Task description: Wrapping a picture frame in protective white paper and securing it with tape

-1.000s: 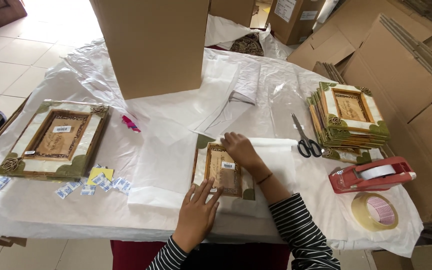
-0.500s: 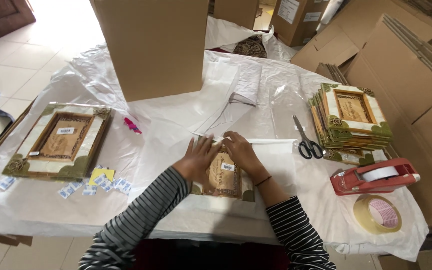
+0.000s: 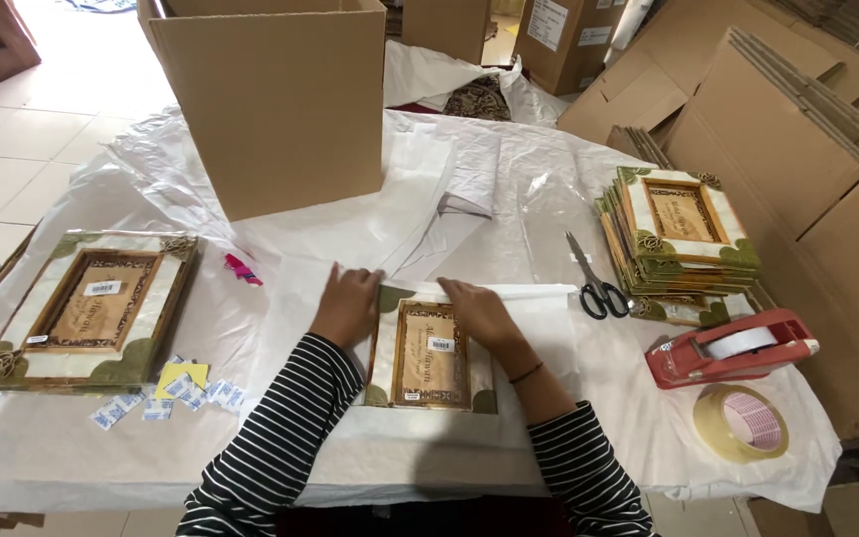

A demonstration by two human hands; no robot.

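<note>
Tall brown carton point(image 3: 280, 99) behind; small white sachets point(image 3: 151, 398) left.

Matt white tissue paper point(image 3: 350, 239), glossy wooden frame point(image 3: 429, 354), corrugated cardboard box point(image 3: 270, 99).

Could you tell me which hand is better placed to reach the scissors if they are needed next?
The right hand, probably. It rests on the top right of the small frame, and the scissors lie just to its right. The left hand sits on the frame's far left side.
</note>
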